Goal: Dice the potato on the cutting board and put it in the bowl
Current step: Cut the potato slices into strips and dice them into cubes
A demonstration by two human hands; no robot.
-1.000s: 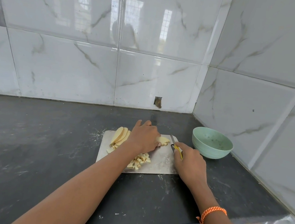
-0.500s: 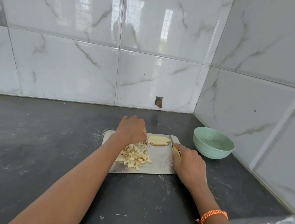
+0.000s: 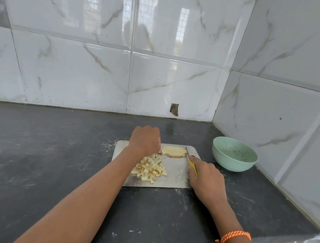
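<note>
1. The dark countertop [image 3: 54, 170] runs wide and bare to the left of the left hand, so there's plenty of room on that side. Right of the right hand it's tight: the tiled side wall [image 3: 280, 132] closes in just past the bowl.
2. The cutting board [image 3: 176, 171] sits under both hands, its near edge well back from the counter's front lip, so nothing looks ready to slide off.
3. The green bowl [image 3: 234, 154] is just beyond and right of the right hand, off the board, and close to the wall. No potato in it that anyone can see, only a few specks. So the transfer part hasn't started.
4. The left hand [image 3: 145, 140] hovers over the far left part of the board, knuckles up and fingers curled under. Whether it's actually pinching a piece can't be told from this angle.
5. The right hand [image 3: 207, 177] grips the yellow-handled knife [image 3: 190, 159], blade pointing away, tip right beside the remaining slices.
6. The diced pile [image 3: 150, 169] lies under the left forearm, on the board's near left. Looks like well over half is cubed.
7. The uncut potato slices [image 3: 174, 151] lie flat between the two hands at the board's far edge. Probably next: strip them, cube them, then carry everything rightward to the bowl.
</note>
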